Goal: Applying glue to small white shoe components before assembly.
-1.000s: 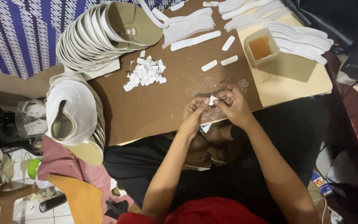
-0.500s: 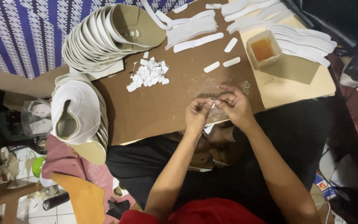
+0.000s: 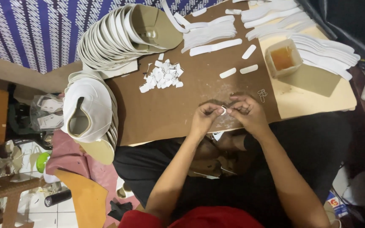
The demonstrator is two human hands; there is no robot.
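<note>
Fingertips of left hand (image 3: 203, 118) and right hand (image 3: 246, 110) pinch one small white tab (image 3: 223, 110) just above the brown board (image 3: 170, 109) (near edge). Step: working the tab; next move likely needs steady two-handed control.

both hands (image 3: 227, 113) pinching small white piece (image 3: 224, 110), brown board (image 3: 182, 101)

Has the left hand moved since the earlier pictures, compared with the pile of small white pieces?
No clear move. The left hand stays below-right of the pile of small white pieces, fingertips meeting the right hand.
</note>
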